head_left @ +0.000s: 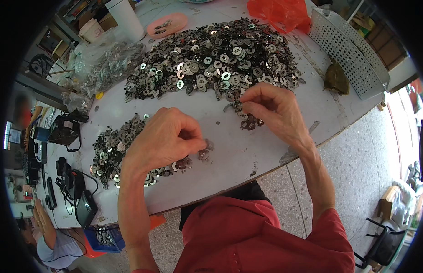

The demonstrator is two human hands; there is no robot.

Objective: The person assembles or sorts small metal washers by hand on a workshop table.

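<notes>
A big heap of small shiny metal washers covers the far half of the white table. A smaller heap of washers lies at the near left. My left hand rests beside that smaller heap, its fingers pinched on a washer at the fingertips. My right hand is at the near edge of the big heap, thumb and fingers closed on washers, with a small cluster of washers just under it.
A white perforated metal basket stands at the right, an orange plastic bag behind the heap, a pink tray, cups and a clear bag of parts at the far left. Another person's arm works at the lower left.
</notes>
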